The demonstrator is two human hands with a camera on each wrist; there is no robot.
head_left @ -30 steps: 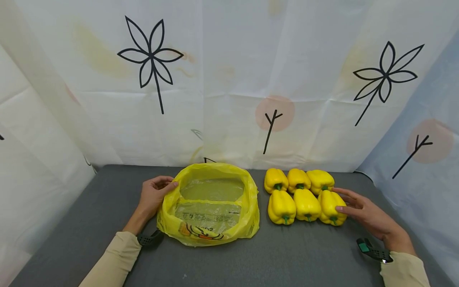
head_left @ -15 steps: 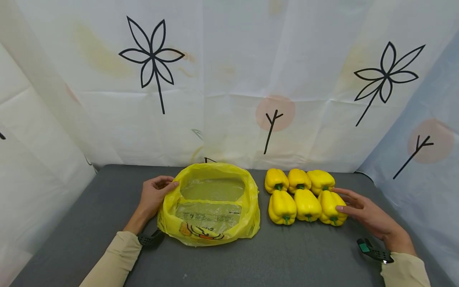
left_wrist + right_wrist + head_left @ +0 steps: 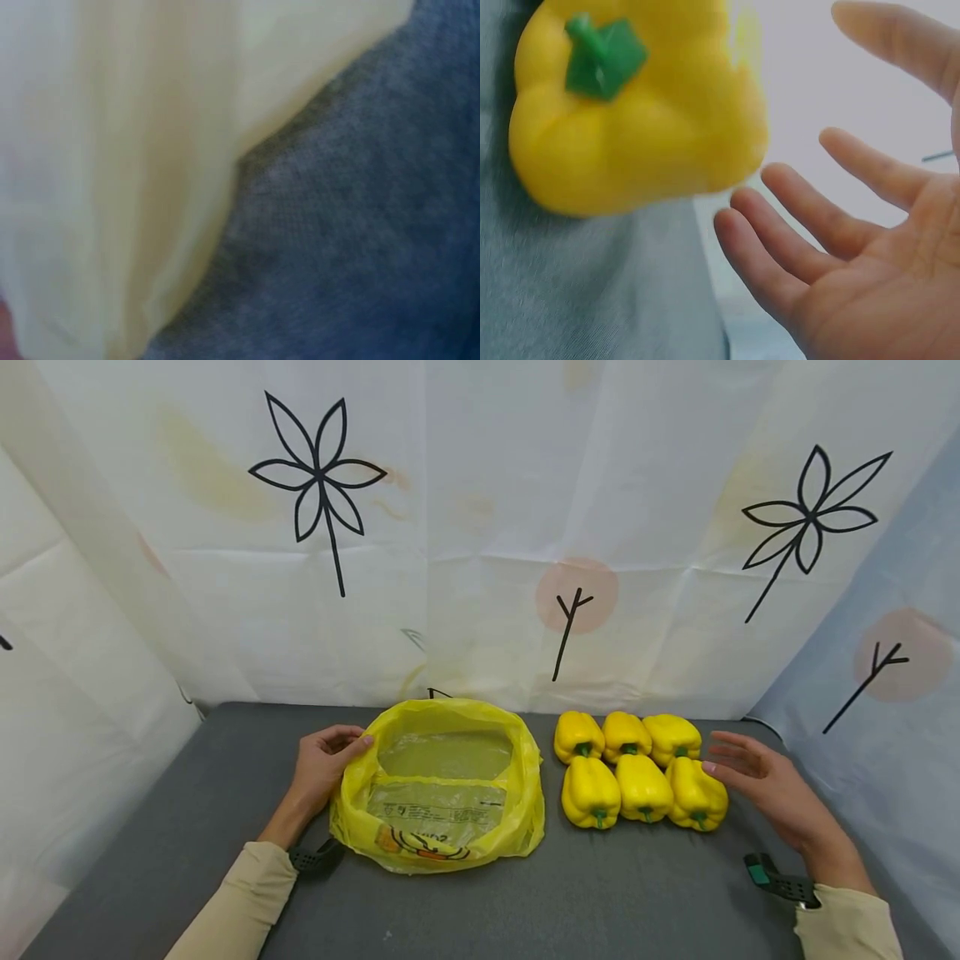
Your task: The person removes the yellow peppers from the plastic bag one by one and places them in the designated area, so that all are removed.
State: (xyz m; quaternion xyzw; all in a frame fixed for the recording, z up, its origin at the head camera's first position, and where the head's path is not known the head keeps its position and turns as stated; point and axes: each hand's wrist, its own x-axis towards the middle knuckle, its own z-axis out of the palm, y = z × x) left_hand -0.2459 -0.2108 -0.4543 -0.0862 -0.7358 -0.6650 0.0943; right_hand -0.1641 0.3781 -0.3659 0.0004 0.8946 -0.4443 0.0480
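Note:
An upright yellow plastic bag [image 3: 527, 793] stands with its mouth wide, its rim folded outward. My left hand [image 3: 318, 768] pinches its left rim, thumb along the edge. The left wrist view shows a blurred pale bag wall [image 3: 150, 150] and no fingers plainly. Right of the bag, yellow bell peppers lie in two rows, stems toward me. Nearest my right hand [image 3: 772, 789] is the front-right bell pepper [image 3: 696, 793]. That hand hovers just beside it, fingers spread and holding nothing. In the right wrist view the pepper's green stem [image 3: 604, 60] shows, with the fingertips near its side.
A dark grey table [image 3: 570, 902] carries everything. The other peppers, such as the front-left one [image 3: 590, 793] and the back-right one [image 3: 671, 737], sit packed together. A white patterned cloth [image 3: 480, 635] hangs behind the table's far edge and along both sides.
My right hand has come off the front-right bell pepper, rising and shifting slightly right with its fingers parted. The left hand, the bag and the peppers stay in place.

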